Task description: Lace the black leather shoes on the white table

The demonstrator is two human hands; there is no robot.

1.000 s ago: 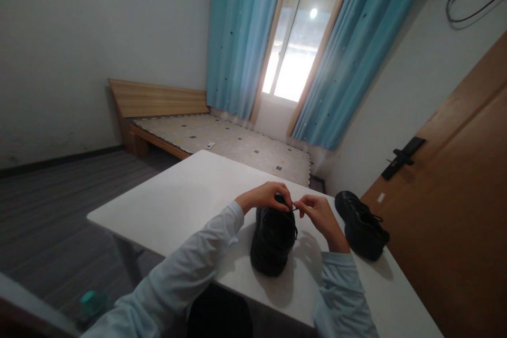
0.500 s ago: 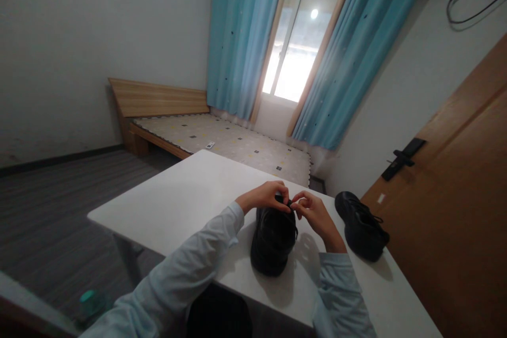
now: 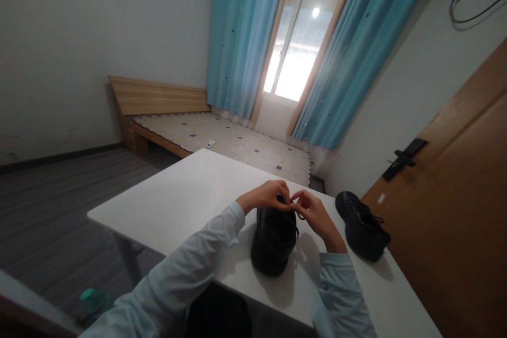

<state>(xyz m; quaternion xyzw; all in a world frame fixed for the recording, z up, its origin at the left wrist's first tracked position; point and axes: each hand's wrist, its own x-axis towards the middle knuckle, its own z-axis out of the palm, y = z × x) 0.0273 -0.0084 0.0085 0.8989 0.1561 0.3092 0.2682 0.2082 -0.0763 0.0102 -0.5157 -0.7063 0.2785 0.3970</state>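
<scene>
A black shoe (image 3: 273, 243) stands upright on the white table (image 3: 170, 206), its heel end towards me. Over its far, laced part, both hands meet with pinched fingers. My left hand (image 3: 273, 194) reaches across from the left and is closed on a thin black shoelace (image 3: 300, 216). From the right, my right hand (image 3: 312, 214) pinches the lace too, fingertips almost touching those of the left. A lace loop hangs below the right fingers. Exactly how the lace runs between the fingertips is too small to make out.
The matching black shoe (image 3: 362, 227) with a bowed lace sits at the table's right edge, beside the brown door (image 3: 455, 211). Beyond the table is a bed (image 3: 229, 140) with a small white object (image 3: 210, 144). A green-capped bottle (image 3: 93, 298) is at lower left.
The right fingers have shifted slightly and closed tighter against the left fingertips. A dark lace loop now shows below the right hand. The shoe stays in place.
</scene>
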